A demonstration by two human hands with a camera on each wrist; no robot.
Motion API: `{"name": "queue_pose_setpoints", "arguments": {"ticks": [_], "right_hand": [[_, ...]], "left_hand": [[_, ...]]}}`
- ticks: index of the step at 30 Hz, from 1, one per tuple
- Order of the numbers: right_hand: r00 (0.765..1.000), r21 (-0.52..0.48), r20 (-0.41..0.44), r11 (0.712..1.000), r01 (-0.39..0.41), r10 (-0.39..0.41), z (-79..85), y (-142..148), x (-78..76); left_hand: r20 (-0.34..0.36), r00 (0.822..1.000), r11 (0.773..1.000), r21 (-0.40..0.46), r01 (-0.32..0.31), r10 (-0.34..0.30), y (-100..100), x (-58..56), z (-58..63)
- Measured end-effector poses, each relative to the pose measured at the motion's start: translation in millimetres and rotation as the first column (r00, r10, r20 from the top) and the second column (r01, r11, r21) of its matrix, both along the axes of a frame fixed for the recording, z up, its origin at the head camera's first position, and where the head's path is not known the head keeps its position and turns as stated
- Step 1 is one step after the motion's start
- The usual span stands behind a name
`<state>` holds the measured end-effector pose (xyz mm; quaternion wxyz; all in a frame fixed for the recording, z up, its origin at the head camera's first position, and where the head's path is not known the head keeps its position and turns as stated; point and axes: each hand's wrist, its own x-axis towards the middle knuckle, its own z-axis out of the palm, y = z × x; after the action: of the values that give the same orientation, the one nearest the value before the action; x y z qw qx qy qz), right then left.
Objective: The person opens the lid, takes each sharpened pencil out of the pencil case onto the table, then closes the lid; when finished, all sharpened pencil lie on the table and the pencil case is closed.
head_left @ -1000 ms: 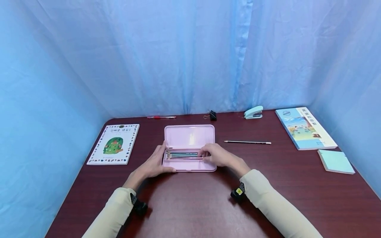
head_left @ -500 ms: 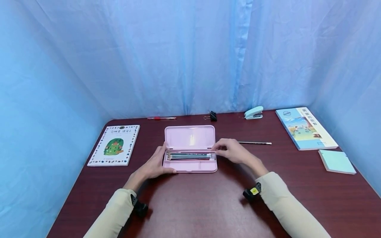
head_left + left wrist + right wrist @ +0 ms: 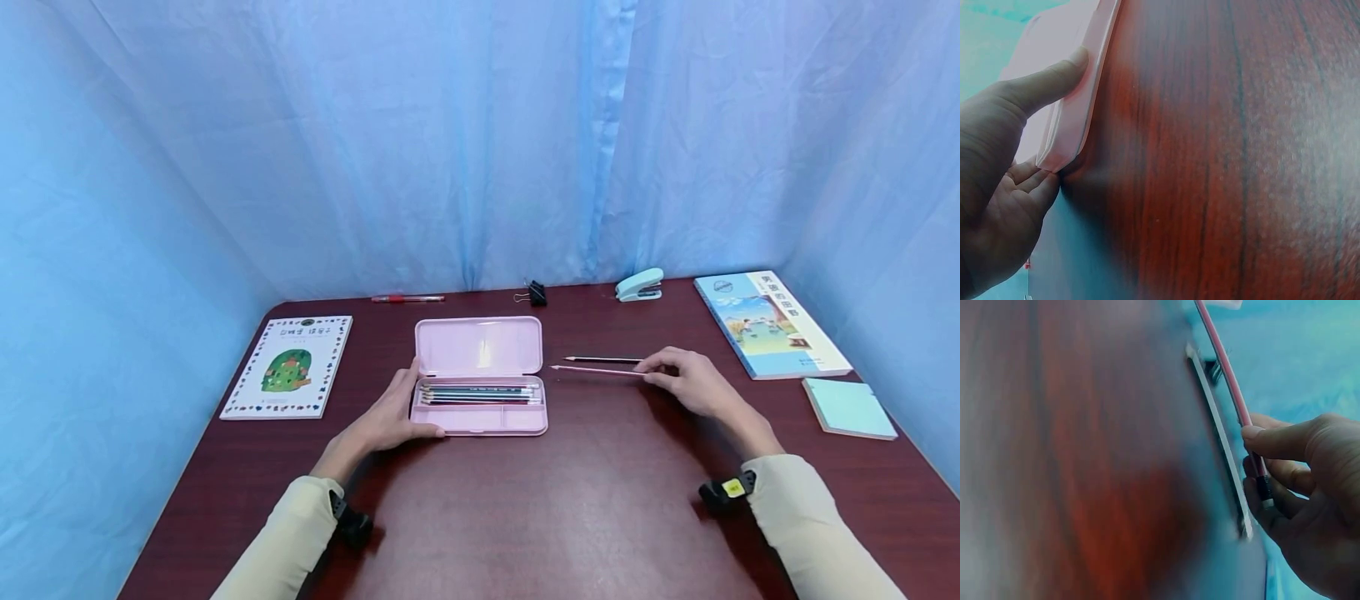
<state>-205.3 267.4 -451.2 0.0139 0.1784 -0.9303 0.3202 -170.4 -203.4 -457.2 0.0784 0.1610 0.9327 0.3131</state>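
Observation:
A pink pencil case (image 3: 457,417) lies on the table with its lid up, several pencils (image 3: 480,395) in its long back compartment. My left hand (image 3: 386,417) grips the case's front left corner, thumb on the front edge and fingers along the left side; the left wrist view shows the thumb over the case wall (image 3: 1088,103). To the right of the case, my right hand (image 3: 690,383) pinches a pink pencil (image 3: 1225,365) near its eraser end, its tip toward the case. Just behind that pencil lies a dark pencil (image 3: 600,359), partly hidden by my right fingers.
A red pen (image 3: 408,298), a black binder clip (image 3: 536,292) and a mint stapler (image 3: 639,285) line the back edge. A white book (image 3: 288,367) lies left. At the right are a thick blue book (image 3: 768,325) and a green notepad (image 3: 849,407).
My right hand has moved from inside the case to the right, bringing the pink pencil out over the table beside the dark pencil. My left hand has stayed on the case.

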Motion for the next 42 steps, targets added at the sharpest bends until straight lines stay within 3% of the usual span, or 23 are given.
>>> {"name": "queue_pose_setpoints", "arguments": {"ticks": [4,14,28,34,42], "right_hand": [[0.999,0.005,0.001,0.999,0.041,-0.041,-8.6,14.5,1.3],[0.996,0.026,-0.074,0.998,0.059,-0.057,-22.7,24.8,-3.0],[0.988,0.048,-0.149,0.997,0.056,-0.048,-21.1,20.9,-4.2],[0.979,0.008,-0.196,0.999,0.049,-0.047,-9.8,2.7,-4.8],[0.97,-0.072,-0.226,0.991,-0.109,0.09,13.6,-61.3,-7.6]], "left_hand": [[0.007,1.0,1.0,-0.005,-0.004,0.004,0.1,0.6,0.4],[0.016,1.0,1.0,0.003,-0.012,0.012,0.2,1.8,0.0],[0.028,0.999,1.0,0.0,-0.018,0.018,-0.1,1.2,-0.3],[0.026,1.0,1.0,0.01,-0.014,0.013,-0.4,1.9,0.3],[0.015,1.0,1.0,0.002,-0.01,0.01,0.6,1.3,0.1]]}}
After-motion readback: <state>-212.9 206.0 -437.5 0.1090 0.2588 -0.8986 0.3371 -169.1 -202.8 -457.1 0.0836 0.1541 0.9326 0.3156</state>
